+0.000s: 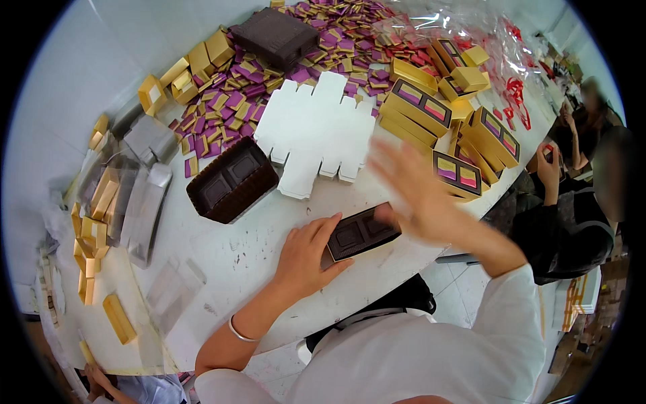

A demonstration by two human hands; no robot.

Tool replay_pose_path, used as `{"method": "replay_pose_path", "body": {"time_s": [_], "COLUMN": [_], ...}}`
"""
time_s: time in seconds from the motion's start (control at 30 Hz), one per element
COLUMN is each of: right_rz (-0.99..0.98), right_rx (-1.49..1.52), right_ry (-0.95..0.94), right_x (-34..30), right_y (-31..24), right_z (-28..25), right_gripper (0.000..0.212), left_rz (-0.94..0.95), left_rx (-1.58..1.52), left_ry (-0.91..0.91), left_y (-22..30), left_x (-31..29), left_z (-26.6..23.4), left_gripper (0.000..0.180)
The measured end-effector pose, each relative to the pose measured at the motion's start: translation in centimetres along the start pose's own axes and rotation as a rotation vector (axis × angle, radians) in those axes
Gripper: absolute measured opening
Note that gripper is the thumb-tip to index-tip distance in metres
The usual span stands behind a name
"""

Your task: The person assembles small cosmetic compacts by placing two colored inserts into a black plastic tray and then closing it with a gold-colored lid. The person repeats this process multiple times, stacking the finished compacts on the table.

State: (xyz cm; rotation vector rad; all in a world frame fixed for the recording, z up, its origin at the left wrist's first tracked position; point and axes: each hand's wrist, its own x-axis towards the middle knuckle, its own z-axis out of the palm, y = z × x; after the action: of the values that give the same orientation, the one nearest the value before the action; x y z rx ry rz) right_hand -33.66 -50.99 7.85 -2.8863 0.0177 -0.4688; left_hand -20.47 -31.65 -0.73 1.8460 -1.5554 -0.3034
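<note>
1. White table (232, 273), curved near edge, a person in a white shirt close against it; pale wall behind the far left side.
2. Dark brown tray (348, 236) lies near that edge, two square hollows showing, thin gold line along its near side.
3. Left hand (306, 254) grips the tray's left end, fingers at the far corner, thumb along the near side.
4. Right hand (420, 202) blurred, fingers stretched wide, thumb over the tray's right end; contact cannot be told.
5. Bare surface left of the left hand, plus a narrow strip beyond the tray.
6. Beyond that strip: flat white cardboard (316, 128), notched edges; nested brown trays (232, 180) just beside it, left.
7. Right side crowded: windowed gold boxes (414, 104) beyond the right hand, red ribbons (515, 97) farther off.
8. Far side: purple-and-gold pieces (222, 111) heaped, dark stack (276, 39) among them.
9. Far left: clear plastic boxes (142, 209), small gold boxes (94, 236).
10. Co-worker's hand (548, 172) past the right edge.
</note>
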Motion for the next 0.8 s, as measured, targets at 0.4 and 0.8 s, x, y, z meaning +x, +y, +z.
{"method": "replay_pose_path", "body": {"time_s": [0.4, 0.8], "right_rz": [0.229, 0.097], "right_rx": [-0.414, -0.201], "right_ry": [-0.633, -0.225], "right_x": [19.9, 17.6], "right_y": [19.8, 15.2], "right_z": [4.5, -0.1], "right_gripper": [0.022, 0.027], "left_rz": [0.059, 0.048], "left_rx": [-0.027, 0.028], "left_ry": [0.033, -0.027], "left_y": [-0.2, 0.1], "left_x": [0.0, 0.4], "left_z": [0.0, 0.1], "left_gripper": [0.07, 0.072]}}
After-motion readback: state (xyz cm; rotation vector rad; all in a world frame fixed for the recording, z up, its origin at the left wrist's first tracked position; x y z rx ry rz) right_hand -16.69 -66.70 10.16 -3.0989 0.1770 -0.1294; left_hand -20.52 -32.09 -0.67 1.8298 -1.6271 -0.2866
